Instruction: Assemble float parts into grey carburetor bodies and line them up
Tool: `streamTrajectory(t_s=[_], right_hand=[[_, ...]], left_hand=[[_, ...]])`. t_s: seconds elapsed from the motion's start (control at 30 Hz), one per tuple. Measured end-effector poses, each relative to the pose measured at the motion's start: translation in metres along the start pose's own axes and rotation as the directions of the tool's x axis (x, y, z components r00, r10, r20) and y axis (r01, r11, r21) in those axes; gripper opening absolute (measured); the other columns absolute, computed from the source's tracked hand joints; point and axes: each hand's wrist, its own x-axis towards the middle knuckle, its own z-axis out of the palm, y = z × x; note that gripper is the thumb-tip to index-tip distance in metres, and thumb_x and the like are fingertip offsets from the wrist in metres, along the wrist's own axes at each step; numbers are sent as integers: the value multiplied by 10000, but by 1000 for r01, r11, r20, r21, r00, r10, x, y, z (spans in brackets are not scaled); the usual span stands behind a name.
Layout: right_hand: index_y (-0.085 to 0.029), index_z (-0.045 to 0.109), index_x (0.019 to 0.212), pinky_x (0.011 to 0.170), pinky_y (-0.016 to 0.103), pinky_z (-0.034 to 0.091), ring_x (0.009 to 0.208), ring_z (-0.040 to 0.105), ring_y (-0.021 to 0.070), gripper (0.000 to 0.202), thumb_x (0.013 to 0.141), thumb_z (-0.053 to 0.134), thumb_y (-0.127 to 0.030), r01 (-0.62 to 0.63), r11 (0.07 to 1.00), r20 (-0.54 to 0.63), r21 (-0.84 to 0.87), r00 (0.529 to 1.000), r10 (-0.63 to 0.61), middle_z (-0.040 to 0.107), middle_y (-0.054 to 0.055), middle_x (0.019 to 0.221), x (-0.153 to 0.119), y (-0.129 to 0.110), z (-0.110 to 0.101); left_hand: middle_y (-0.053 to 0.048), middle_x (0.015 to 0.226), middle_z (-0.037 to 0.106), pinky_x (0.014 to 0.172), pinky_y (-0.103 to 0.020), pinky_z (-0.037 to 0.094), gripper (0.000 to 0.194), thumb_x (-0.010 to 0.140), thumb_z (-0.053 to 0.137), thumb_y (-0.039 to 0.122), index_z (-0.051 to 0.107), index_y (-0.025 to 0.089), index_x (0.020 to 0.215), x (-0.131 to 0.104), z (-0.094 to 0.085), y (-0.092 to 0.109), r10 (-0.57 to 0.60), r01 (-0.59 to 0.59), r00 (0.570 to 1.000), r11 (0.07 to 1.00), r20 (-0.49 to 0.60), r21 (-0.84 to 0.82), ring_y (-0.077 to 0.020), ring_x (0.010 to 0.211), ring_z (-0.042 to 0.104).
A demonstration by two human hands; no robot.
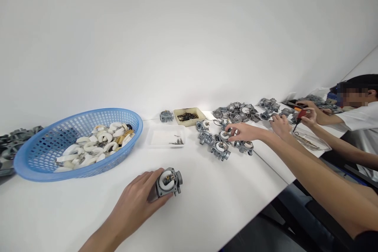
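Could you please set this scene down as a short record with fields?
Table: white
Left hand: grips a grey metal part with a white insert
Right hand: fingers at a group of similar parts; whether it grips one is unclear
Left side: blue basket holding white pieces
Beyond the held part: clear tray with small metal bits; pale yellow box with dark contents
Farther right: co-worker's hand holding a red-handled tool
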Motion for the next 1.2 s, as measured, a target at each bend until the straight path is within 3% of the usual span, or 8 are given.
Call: streamTrajectory(t_s=[0.17, 0.6, 1.2], right_hand=[[-245, 661, 1219, 704, 340, 555, 847, 745, 266, 480, 879, 614, -580, 2, 1000, 0, 23, 1000, -2, 782, 100, 1079, 1, 4, -8], [-210, 697, 891, 746, 333, 548, 870, 727, 258, 276, 780, 677, -462, 42, 999, -70, 13, 997, -41, 769, 77, 981, 7, 6, -2], [-214, 662, 902, 706, 304, 545, 854, 736, 247, 229, 792, 657, -415, 16, 998, -114, 67, 993, -8, 762, 69, 984, 0, 7, 8]], left_hand=[[-29, 1121, 748, 742, -318, 581, 458, 936, 646, 544, 581, 322, 1331, 0, 1, 0, 8, -8, 1000, 1000, -21, -4, -244, 919, 728], [-28, 1108, 736, 758, -333, 567, 457, 954, 625, 551, 557, 319, 1342, 0, 1, -1, -6, 6, 1000, 1000, 9, -14, -246, 929, 712], [-28, 1117, 729, 764, -332, 556, 468, 971, 598, 558, 518, 320, 1366, -1, 4, -3, 2, -2, 1000, 1000, 15, 9, -245, 933, 707]])
